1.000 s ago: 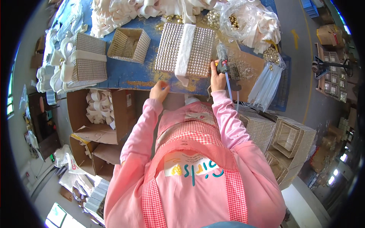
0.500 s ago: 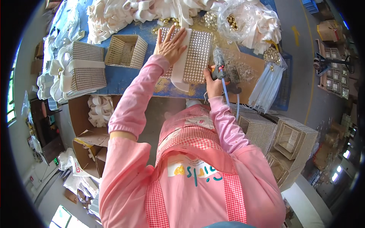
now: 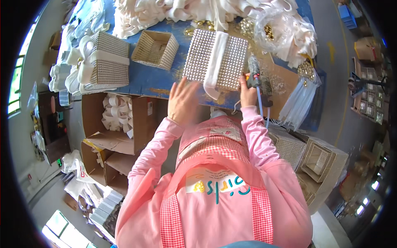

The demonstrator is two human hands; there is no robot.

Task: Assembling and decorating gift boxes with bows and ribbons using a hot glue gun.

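Note:
A studded, pearl-covered basket (image 3: pixel 200 56) lies on the blue table (image 3: pixel 161 82) in front of me. A white ribbon (image 3: pixel 217 60) runs across it, its loose end hanging over the near edge. My left hand (image 3: pixel 182 101) is off the basket, just in front of its near left corner, blurred, with fingers apart and nothing in them. Close by the basket's right side, my right hand (image 3: pixel 248 94) is closed round a hot glue gun (image 3: pixel 254 76). A translucent glue stick (image 3: pixel 259 101) sticks out of the gun's back end. The grip is partly hidden by my fingers.
To the left stand an empty basket (image 3: pixel 155 47) and baskets with a white bow (image 3: pixel 109 62). White ribbons (image 3: pixel 165 10) heap along the back, near gold bells (image 3: pixel 200 25). Glue sticks (image 3: pixel 298 99) lie at right. Cartons (image 3: pixel 109 140) and more baskets (image 3: pixel 318 161) stand below the table.
My left hand has lifted off the ribbon and basket and drawn back toward me. The right hand still holds the glue gun. The whole view has shifted a little.

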